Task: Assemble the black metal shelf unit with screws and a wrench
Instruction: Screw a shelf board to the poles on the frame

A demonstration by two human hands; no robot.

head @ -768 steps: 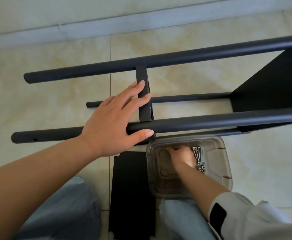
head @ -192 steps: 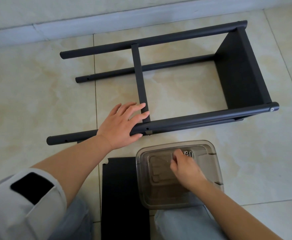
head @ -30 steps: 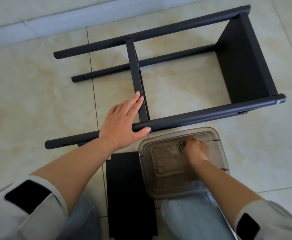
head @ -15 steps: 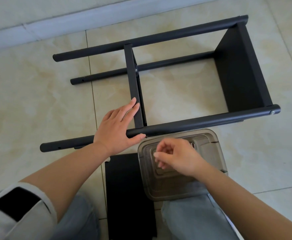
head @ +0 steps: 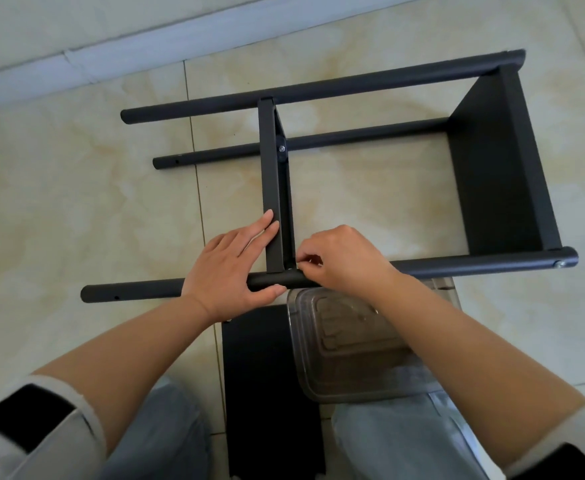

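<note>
Left hand: left hand (head: 230, 271) lies palm down with fingers straight and close together, pointing away from the body; thumb spread to the side.
Left forearm: bare, running from the lower left up to the wrist; a white sleeve with a black patch is pushed up near the elbow.
Right hand: right hand (head: 343, 259) is knuckles up, fingers curled inward, thumb and fingertips pinched together; what they pinch is too small to tell.
Right forearm: bare, entering from the lower right.

shelf frame (head: 353, 268) on floor (head: 76, 202); container (head: 353, 341) before it, loose panel (head: 266, 393) left.
</note>
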